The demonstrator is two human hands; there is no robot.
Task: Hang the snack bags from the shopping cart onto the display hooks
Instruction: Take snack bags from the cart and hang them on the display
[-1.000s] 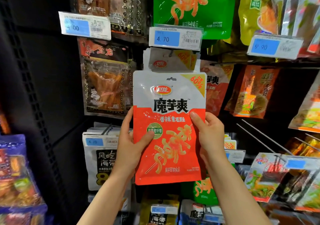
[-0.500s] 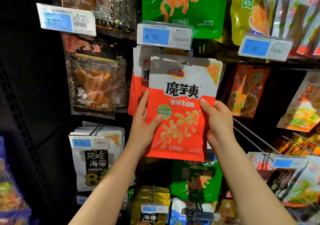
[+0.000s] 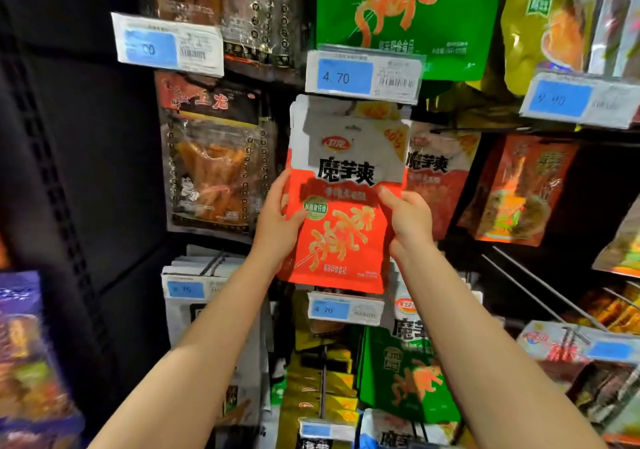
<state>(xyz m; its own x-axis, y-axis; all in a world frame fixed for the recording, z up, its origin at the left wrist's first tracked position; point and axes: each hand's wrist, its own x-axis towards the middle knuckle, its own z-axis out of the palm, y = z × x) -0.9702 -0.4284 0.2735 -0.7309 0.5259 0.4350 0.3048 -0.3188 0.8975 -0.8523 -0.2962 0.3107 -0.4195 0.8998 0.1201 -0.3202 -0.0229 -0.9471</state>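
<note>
A red and white snack bag (image 3: pixel 346 206) is held up in front of the display, just under the 4.70 price tag (image 3: pixel 363 76). My left hand (image 3: pixel 277 227) grips its left edge, thumb on the front. My right hand (image 3: pixel 407 221) grips the right edge. The bag's top, with its hang hole, sits level with several matching bags (image 3: pixel 301 119) hanging behind it. The hook itself is hidden behind the tag and bags. The shopping cart is out of view.
Green bags (image 3: pixel 398 15) hang above, brown strip snacks (image 3: pixel 211 157) to the left, more red bags (image 3: pixel 440 178) to the right. Bare metal hooks (image 3: pixel 540 292) jut out at lower right. A lower 4.70 tag (image 3: pixel 346 308) sits under the bag. A black upright (image 3: pixel 52 137) borders the left.
Both hands have carried the bag upward and inward from mid-air to the row of matching bags under the 4.70 tag. The bag tilted briefly and now hangs straight.
</note>
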